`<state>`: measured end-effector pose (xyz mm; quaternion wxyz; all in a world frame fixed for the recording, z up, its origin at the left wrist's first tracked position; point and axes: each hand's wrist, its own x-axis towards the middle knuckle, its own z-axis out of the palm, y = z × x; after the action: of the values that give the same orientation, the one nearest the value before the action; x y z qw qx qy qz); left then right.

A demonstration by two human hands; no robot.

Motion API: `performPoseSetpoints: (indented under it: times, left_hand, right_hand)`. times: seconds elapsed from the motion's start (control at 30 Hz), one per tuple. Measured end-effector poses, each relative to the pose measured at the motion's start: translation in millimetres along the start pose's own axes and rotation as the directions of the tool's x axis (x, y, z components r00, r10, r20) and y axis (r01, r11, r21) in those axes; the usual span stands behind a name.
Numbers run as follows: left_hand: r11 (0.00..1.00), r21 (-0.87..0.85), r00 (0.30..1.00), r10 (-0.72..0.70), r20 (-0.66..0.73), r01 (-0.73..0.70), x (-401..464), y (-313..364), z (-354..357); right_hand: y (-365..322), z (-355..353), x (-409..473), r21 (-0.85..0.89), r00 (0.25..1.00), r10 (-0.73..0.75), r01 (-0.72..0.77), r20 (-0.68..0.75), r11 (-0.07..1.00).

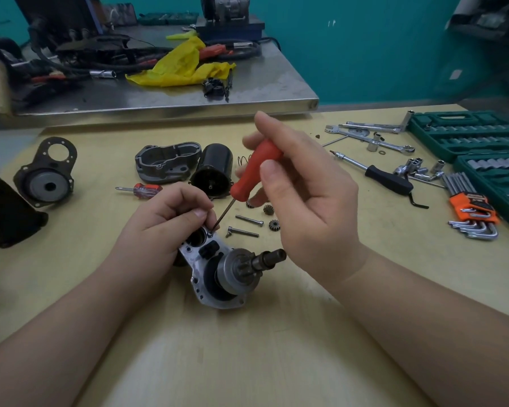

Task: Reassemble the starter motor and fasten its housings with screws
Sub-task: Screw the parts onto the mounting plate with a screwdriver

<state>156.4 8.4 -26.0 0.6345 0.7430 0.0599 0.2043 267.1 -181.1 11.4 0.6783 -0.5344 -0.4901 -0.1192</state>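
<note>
Tan tabletop (247,362), frame centre: right hand (300,201) grips a red screwdriver (256,171), left hand (171,218) pinches a screw (209,234) on the housing (215,277). Tilted tip may slip, dropping it.

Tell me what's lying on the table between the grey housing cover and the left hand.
In the head view, a short red-handled screwdriver lies on the table between the grey housing cover and the left hand, tip pointing left.

Tan table (306,333) with bolts (249,221), gears (274,225)
</note>
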Motion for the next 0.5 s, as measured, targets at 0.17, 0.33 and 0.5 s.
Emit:
performPoseSetpoints:
  times: [0.17, 0.33, 0.5]
  left_hand:
    - [1.000, 0.005, 1.000, 0.000, 0.006, 0.000, 0.1, -0.2, 0.3]
    - [1.000, 0.021, 1.000, -0.006, -0.004, 0.006, 0.0, -2.1, -1.7]
    - [0.999, 0.034, 1.000, 0.000, 0.001, 0.000, -0.1, -2.4, -2.3]
  right_hand:
    - [-2.4, 2.8, 3.0, -0.001, 0.999, 0.026, -0.026, -0.027, 1.000]
    - [-2.5, -0.9, 0.3, 0.006, 0.999, 0.044, -0.043, -0.013, 0.999]
    - [-4.4, 2.0, 2.1, 0.001, 0.999, 0.052, -0.052, -0.009, 0.999]
